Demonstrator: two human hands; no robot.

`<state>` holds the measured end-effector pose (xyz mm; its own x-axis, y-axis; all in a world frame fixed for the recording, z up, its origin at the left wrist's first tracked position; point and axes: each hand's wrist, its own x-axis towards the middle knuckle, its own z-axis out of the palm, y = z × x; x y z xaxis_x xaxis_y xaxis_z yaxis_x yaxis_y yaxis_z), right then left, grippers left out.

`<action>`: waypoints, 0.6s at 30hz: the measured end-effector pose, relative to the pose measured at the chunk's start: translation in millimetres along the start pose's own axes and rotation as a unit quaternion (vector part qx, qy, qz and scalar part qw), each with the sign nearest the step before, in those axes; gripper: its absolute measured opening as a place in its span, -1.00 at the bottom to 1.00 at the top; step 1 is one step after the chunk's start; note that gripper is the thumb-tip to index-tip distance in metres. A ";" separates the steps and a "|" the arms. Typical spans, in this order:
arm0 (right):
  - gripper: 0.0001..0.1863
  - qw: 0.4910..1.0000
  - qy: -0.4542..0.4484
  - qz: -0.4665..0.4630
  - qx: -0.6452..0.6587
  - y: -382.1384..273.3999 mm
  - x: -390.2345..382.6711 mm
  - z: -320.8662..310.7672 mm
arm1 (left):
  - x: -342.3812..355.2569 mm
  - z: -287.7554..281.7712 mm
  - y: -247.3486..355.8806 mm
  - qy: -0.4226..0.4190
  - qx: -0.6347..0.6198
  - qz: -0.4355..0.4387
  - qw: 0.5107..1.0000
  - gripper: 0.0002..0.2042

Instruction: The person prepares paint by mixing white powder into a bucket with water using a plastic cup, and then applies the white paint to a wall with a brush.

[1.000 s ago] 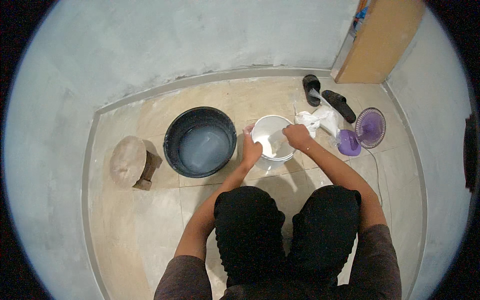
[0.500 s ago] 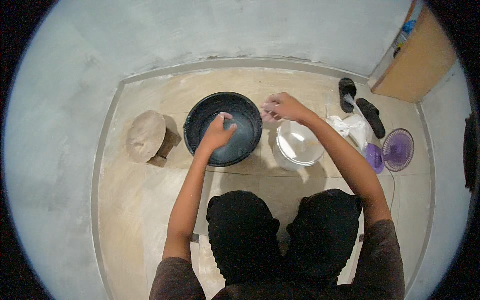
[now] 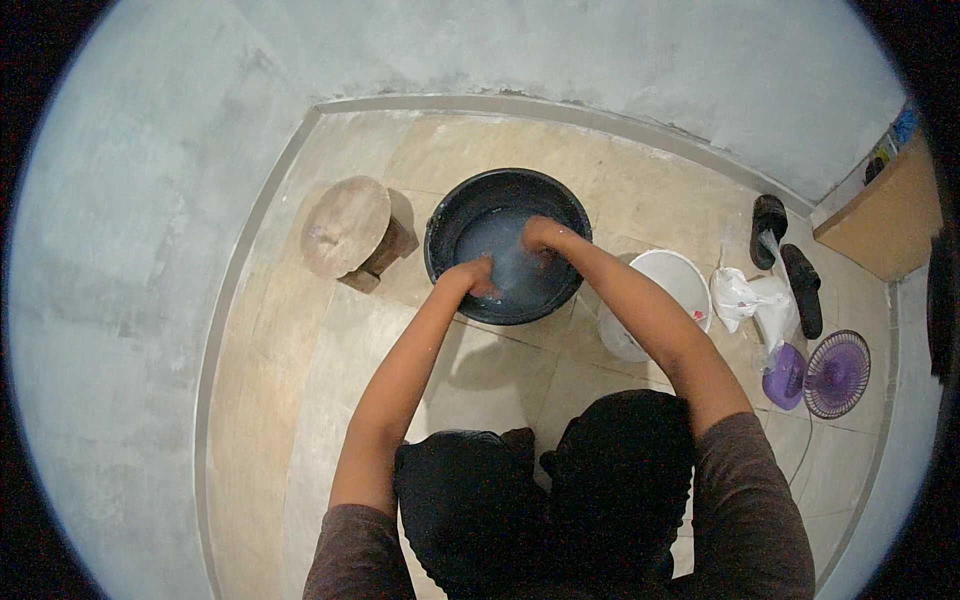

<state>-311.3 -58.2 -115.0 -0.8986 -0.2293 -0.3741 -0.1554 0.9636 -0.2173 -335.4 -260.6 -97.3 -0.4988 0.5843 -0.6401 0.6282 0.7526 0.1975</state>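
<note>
A round black basin (image 3: 452, 218) with cloudy water stands on the tiled floor in front of me. Both my hands are down in its water. My left hand (image 3: 477, 277) is at the near side of the basin, fingers under the surface. My right hand (image 3: 537, 237) is in the middle of the water, also partly submerged. Whether either hand holds something under the water is hidden. A white bucket (image 3: 678, 277) stands just right of the basin, under my right forearm.
A low wooden stool (image 3: 349, 228) sits left of the basin. To the right lie a white plastic bag (image 3: 745, 295), a pair of black sandals (image 3: 784, 250), a small purple fan (image 3: 836, 373) and a purple container (image 3: 783, 377). Grey walls enclose the corner; a wooden door (image 3: 892, 218) stands at far right.
My hands left the white bucket and went to the black basin; both are now dipped in its water. My view has swung left.
</note>
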 end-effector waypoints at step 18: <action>-0.68 0.930 0.118 0.135 0.320 -36.8 -19.2 -49.4 | -97.8 -66.0 2.8 0.060 -0.124 0.030 0.990 -0.12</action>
<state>-308.6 -82.5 -55.2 -0.9462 0.1186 -0.3010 0.2973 0.6858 -0.6643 -324.3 -295.6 14.9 -0.5419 0.6505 -0.5321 0.5007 0.7584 0.4173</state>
